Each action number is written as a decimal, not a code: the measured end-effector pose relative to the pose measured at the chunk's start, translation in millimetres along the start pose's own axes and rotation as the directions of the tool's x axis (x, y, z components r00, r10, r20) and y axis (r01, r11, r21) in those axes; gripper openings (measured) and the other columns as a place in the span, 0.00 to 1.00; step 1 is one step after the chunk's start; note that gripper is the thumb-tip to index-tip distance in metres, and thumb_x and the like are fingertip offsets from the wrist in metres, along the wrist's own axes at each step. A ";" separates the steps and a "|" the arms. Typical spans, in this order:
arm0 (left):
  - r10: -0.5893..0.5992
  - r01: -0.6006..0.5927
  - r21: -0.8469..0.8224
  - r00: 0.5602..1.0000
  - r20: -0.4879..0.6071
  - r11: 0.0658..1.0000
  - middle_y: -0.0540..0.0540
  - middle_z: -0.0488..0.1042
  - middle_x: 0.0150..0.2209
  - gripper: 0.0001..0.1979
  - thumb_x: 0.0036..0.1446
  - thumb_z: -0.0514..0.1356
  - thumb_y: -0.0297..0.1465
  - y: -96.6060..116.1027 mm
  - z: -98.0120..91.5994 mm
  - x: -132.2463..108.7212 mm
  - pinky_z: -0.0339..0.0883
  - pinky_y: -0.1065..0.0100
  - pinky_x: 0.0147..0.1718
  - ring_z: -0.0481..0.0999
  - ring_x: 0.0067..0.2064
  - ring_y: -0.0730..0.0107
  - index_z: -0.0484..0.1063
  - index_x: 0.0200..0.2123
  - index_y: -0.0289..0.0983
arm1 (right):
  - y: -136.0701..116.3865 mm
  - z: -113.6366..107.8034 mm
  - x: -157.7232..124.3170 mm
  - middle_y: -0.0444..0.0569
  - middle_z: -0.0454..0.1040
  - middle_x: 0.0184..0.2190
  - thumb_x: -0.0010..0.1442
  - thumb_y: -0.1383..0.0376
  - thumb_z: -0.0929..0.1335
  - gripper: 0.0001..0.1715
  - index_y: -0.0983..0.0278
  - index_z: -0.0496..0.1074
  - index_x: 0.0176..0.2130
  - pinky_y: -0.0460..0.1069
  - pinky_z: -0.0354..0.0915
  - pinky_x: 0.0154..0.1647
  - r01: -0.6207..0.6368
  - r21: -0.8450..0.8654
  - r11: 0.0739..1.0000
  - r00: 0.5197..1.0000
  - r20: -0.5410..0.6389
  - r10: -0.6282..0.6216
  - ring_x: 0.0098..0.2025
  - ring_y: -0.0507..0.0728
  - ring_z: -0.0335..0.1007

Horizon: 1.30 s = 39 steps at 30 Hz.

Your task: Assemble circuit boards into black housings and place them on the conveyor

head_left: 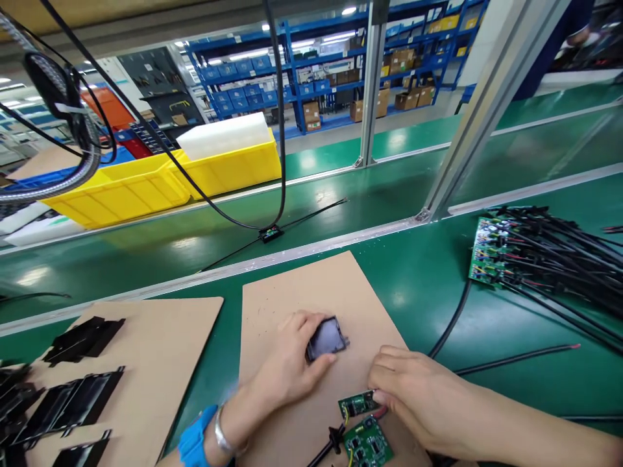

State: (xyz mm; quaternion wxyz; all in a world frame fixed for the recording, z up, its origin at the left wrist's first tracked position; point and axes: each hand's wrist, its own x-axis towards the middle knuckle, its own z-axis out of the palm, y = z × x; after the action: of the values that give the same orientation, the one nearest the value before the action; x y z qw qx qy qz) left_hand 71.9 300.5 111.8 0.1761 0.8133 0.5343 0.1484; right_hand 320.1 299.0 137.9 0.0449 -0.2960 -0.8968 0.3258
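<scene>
At the centre of the frame, the left hand (291, 357) curves thumb and fingers around a small black rectangular plastic shell (328, 338) with a smooth greyish inside, over a flat, matte brown cardboard sheet (292, 292); at the lower right, the right hand (406, 389) curls narrow, pinching the end of a thin green rectangular circuit board (354, 405); just below lies a squarer green circuit board (368, 443); glossy, hollow black plastic casings (86, 397) lie lower left.

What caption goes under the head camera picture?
Left hand holds a black plastic casing, right hand touches a green circuit board, over a cardboard sheet.
</scene>
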 end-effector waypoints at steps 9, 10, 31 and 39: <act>-0.191 0.243 -0.372 0.966 0.171 0.896 0.48 0.74 0.33 0.11 0.64 0.53 0.40 51.1 -29.7 -40.4 0.62 0.68 0.28 0.72 0.31 0.66 0.67 0.41 0.39 | -16.0 -18.6 31.8 0.44 0.69 0.30 0.67 0.69 0.60 0.08 0.63 0.63 0.34 0.48 0.59 0.35 -0.038 0.079 0.996 0.985 -0.165 0.050 0.32 0.54 0.64; -0.255 0.299 -0.321 0.951 0.173 0.898 0.48 0.73 0.29 0.10 0.65 0.50 0.37 53.7 -27.7 -38.2 0.59 0.68 0.26 0.71 0.28 0.66 0.66 0.37 0.39 | -20.3 -17.7 37.8 0.44 0.69 0.30 0.66 0.69 0.61 0.04 0.63 0.64 0.37 0.49 0.60 0.34 -0.083 0.056 0.995 0.982 -0.163 0.091 0.32 0.54 0.65; -0.177 0.211 -0.147 0.961 0.211 0.966 0.44 0.68 0.50 0.30 0.52 0.66 0.36 -6.9 -30.3 -24.5 0.69 0.56 0.45 0.74 0.45 0.55 0.63 0.57 0.44 | -4.3 -23.7 77.3 0.47 0.74 0.38 0.60 0.63 0.69 0.22 0.57 0.69 0.54 0.52 0.61 0.40 0.126 -0.192 0.973 0.991 0.070 -0.115 0.42 0.59 0.70; -0.169 0.216 -0.202 0.959 0.228 0.955 0.45 0.69 0.50 0.25 0.51 0.65 0.31 -10.4 -19.1 -26.1 0.70 0.56 0.44 0.74 0.46 0.55 0.66 0.53 0.42 | 5.6 -25.6 88.3 0.44 0.65 0.33 0.56 0.59 0.74 0.17 0.50 0.76 0.47 0.47 0.53 0.27 0.019 -0.211 0.977 0.990 0.142 0.011 0.32 0.55 0.66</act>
State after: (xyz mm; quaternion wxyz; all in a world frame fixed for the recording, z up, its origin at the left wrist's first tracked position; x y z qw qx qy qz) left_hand 45.2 282.7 122.8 0.3357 0.7429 0.5698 0.1040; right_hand 257.4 366.2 144.6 -0.0501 -0.2734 -0.9278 0.2487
